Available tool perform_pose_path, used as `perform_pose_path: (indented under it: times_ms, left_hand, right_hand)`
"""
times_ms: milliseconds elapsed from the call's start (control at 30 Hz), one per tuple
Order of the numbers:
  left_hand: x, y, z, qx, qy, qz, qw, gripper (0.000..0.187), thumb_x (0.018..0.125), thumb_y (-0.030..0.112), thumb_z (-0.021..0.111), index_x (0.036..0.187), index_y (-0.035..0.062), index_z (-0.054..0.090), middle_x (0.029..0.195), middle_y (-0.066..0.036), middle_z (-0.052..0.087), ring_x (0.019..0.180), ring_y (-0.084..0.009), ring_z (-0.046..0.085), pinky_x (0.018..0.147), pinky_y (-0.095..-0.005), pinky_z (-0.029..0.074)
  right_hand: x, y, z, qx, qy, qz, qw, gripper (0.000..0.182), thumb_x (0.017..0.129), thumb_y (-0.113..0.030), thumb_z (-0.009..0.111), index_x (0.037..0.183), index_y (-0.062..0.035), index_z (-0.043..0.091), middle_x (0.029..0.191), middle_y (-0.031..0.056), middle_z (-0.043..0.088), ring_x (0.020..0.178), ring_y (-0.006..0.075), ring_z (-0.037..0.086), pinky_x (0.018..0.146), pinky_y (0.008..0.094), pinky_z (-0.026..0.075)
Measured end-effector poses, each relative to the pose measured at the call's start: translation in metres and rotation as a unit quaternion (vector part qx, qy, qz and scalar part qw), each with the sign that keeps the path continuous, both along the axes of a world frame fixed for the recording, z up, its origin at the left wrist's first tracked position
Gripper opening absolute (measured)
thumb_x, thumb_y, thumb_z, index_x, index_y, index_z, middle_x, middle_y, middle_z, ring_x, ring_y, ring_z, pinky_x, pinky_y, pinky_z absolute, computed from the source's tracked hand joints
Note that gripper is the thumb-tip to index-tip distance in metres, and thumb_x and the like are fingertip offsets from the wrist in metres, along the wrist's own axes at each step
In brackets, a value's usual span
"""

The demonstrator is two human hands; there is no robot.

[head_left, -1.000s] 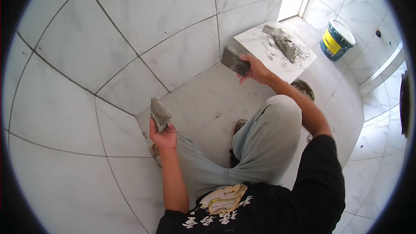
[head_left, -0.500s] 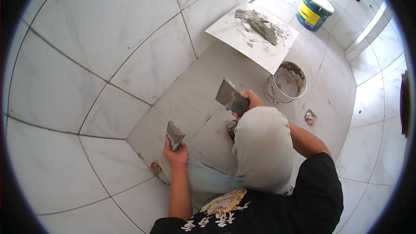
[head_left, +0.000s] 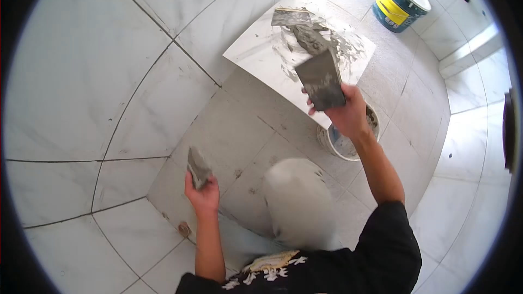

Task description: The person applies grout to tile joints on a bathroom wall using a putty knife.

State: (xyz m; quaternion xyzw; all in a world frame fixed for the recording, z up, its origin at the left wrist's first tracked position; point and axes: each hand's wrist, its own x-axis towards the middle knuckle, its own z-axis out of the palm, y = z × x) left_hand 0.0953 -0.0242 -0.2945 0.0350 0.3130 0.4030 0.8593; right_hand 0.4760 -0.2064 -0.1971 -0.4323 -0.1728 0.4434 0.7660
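In my right hand (head_left: 348,109) is a flat, dark grey rectangular plate (head_left: 321,80), smeared with mortar. The fingers wrap its lower end, and it is held above the near edge of a white marbled board (head_left: 253,49). Wet grey mortar (head_left: 310,38) is heaped and smeared on that board. Another grey rectangular piece (head_left: 290,17) lies at the mortar's far left. Low on the left, my left hand (head_left: 204,196) is closed on a small pointed grey piece (head_left: 198,167) coated with mortar; its exact kind I cannot make out.
A mortar-stained bucket (head_left: 351,155) stands under my right forearm, partly hidden. Farther back is a teal and yellow lidded bucket (head_left: 397,2). White tiled walls (head_left: 136,98) flank the grey tile floor (head_left: 239,125). My raised knee (head_left: 299,201) is between my arms.
My right hand has moved forward with the plate, from beside my knee to over the board. My left hand still holds its piece. The view has shifted.
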Motion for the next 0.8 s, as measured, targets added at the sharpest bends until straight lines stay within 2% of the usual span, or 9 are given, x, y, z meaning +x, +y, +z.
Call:
perform_pose_path:
  times_ms: [133, 233, 400, 500, 533, 567, 667, 767, 800]
  left_hand:
    - [0.132, 0.005, 0.13, 0.067, -0.052, -0.107, 0.991, 0.046, 0.096, 0.039, 0.054, 0.134, 0.0125, 0.055, 0.135, -0.01, 0.058, 0.126, -0.0277, 0.052, 0.107, -0.0469, 0.04]
    - [0.184, -0.015, 0.195, 0.073, -0.09, -0.204, 0.972, 0.06, 0.095, 0.046, 0.051, 0.142, 0.0098, 0.047, 0.147, -0.016, 0.045, 0.137, -0.0345, 0.041, 0.113, -0.0548, 0.03]
    - [0.187, -0.032, 0.186, 0.056, 0.014, -0.226, 0.973, 0.063, 0.094, 0.045, 0.051, 0.147, 0.012, 0.042, 0.15, -0.017, 0.041, 0.136, -0.037, 0.042, 0.112, -0.0605, 0.028]
    - [0.193, -0.027, 0.163, 0.086, 0.015, -0.253, 0.964, 0.06, 0.094, 0.044, 0.052, 0.146, 0.0151, 0.044, 0.149, -0.014, 0.044, 0.135, -0.0363, 0.043, 0.112, -0.0605, 0.028]
    - [0.192, -0.027, 0.156, 0.064, -0.008, -0.237, 0.969, 0.059, 0.094, 0.044, 0.052, 0.145, 0.0165, 0.045, 0.148, -0.012, 0.045, 0.134, -0.0351, 0.044, 0.112, -0.0595, 0.029]
    - [0.182, -0.031, 0.158, 0.051, -0.001, -0.242, 0.969, 0.059, 0.094, 0.044, 0.052, 0.145, 0.0165, 0.045, 0.148, -0.012, 0.045, 0.134, -0.0351, 0.044, 0.112, -0.0595, 0.029]
    - [0.173, -0.015, 0.16, 0.003, 0.031, -0.185, 0.982, 0.057, 0.093, 0.045, 0.054, 0.142, 0.0163, 0.049, 0.146, -0.008, 0.049, 0.133, -0.0318, 0.046, 0.11, -0.0565, 0.034]
    - [0.155, -0.004, 0.16, -0.025, 0.107, -0.118, 0.987, 0.055, 0.094, 0.046, 0.055, 0.14, 0.0166, 0.051, 0.143, -0.008, 0.052, 0.131, -0.029, 0.049, 0.106, -0.0566, 0.039]
    - [0.159, -0.001, 0.164, -0.005, 0.124, -0.108, 0.986, 0.053, 0.094, 0.045, 0.054, 0.139, 0.0169, 0.052, 0.142, -0.007, 0.054, 0.13, -0.0287, 0.05, 0.104, -0.0564, 0.041]
  right_hand:
    - [0.03, 0.049, 0.054, 0.117, 0.045, 0.138, 0.983, 0.067, 0.086, -0.034, 0.061, 0.14, 0.0007, 0.041, 0.126, 0.0219, 0.059, 0.108, 0.0296, 0.064, 0.091, 0.045, 0.053]
    - [0.003, 0.054, 0.075, 0.082, 0.097, 0.148, 0.981, 0.078, 0.082, -0.03, 0.07, 0.144, -0.0006, 0.033, 0.132, 0.0162, 0.055, 0.118, 0.0259, 0.059, 0.1, 0.0435, 0.048]
    - [-0.024, 0.032, 0.079, 0.068, 0.202, 0.231, 0.949, 0.055, 0.093, -0.019, 0.058, 0.142, -0.0072, 0.035, 0.128, 0.0091, 0.054, 0.114, 0.0206, 0.058, 0.1, 0.0394, 0.047]
    - [-0.007, 0.022, 0.08, -0.002, 0.129, 0.258, 0.957, 0.04, 0.095, -0.018, 0.059, 0.134, -0.0097, 0.051, 0.124, 0.005, 0.06, 0.111, 0.0163, 0.059, 0.096, 0.0328, 0.046]
    - [0.012, 0.011, 0.073, -0.065, -0.089, 0.186, 0.976, 0.032, 0.096, -0.019, 0.059, 0.126, -0.0082, 0.058, 0.118, 0.0084, 0.063, 0.108, 0.0187, 0.061, 0.094, 0.0339, 0.048]
    - [0.028, -0.005, 0.065, -0.129, -0.298, 0.109, 0.94, 0.025, 0.096, -0.02, 0.059, 0.117, -0.0067, 0.064, 0.112, 0.0118, 0.065, 0.106, 0.021, 0.063, 0.092, 0.0351, 0.049]
    - [0.106, -0.087, -0.01, -0.432, -0.346, -0.193, 0.811, 0.037, 0.087, -0.026, 0.068, 0.118, -0.0052, 0.065, 0.108, 0.018, 0.066, 0.105, 0.0304, 0.063, 0.092, 0.0388, 0.048]
    - [0.133, -0.161, -0.086, -0.511, -0.489, -0.096, 0.7, 0.045, 0.085, -0.027, 0.07, 0.123, -0.0037, 0.062, 0.114, 0.019, 0.066, 0.109, 0.0313, 0.061, 0.095, 0.04, 0.046]
    - [0.137, -0.166, -0.094, -0.472, -0.354, 0.0, 0.807, 0.049, 0.084, -0.027, 0.071, 0.126, -0.0031, 0.06, 0.119, 0.019, 0.065, 0.111, 0.0306, 0.061, 0.097, 0.0397, 0.045]
